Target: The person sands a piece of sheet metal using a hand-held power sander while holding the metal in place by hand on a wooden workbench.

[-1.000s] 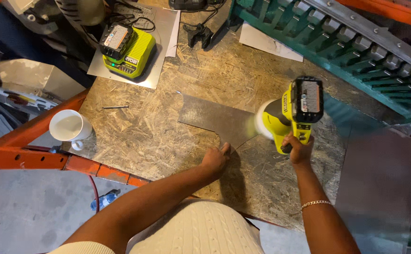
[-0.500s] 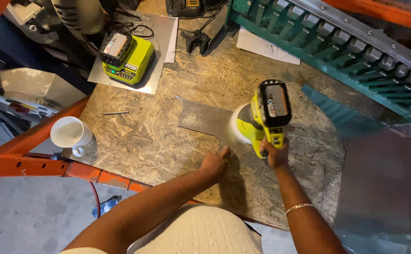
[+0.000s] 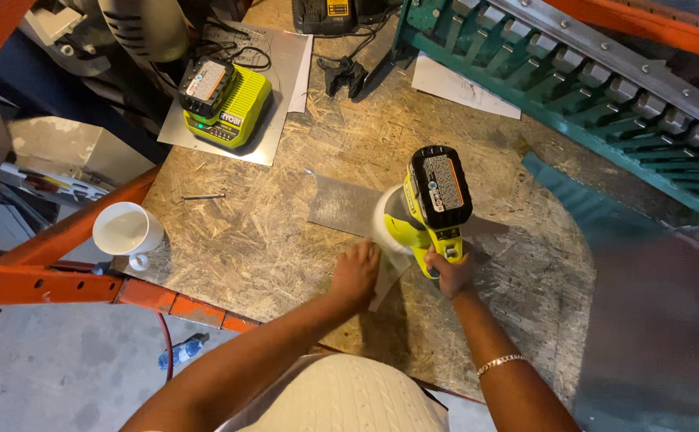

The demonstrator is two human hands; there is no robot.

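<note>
The right hand (image 3: 448,272) is wrapped tight around the handle of a yellow-green cordless buffer (image 3: 425,210), whose blocky black battery faces upward and whose round, pale polishing pad presses down on a flat sheet of dull grey metal (image 3: 348,206). The left hand (image 3: 355,274) lies palm down with fingers spread loosely, pressing on the near edge of that sheet just beside the pad; it grips nothing. The sheet lies near the middle of a workbench top (image 3: 245,240) of rough, flaky chipboard, its surface a mottled tan with a darker worn patch to the right. A thin chain bracelet (image 3: 500,364) circles the right wrist. Further left, a white mug (image 3: 126,230) stands at the bench's edge, and a slim metal screw or nail (image 3: 203,196) lies on the board near it. Beyond, a yellow-green battery charger (image 3: 226,104) with a black battery docked in it sits on a second, shinier metal sheet (image 3: 273,72). A long green-painted metal brake (image 3: 573,88) with a row of blocky fingers runs diagonally across the far right. An orange steel rack beam (image 3: 61,284) edges the bench on the left.
</note>
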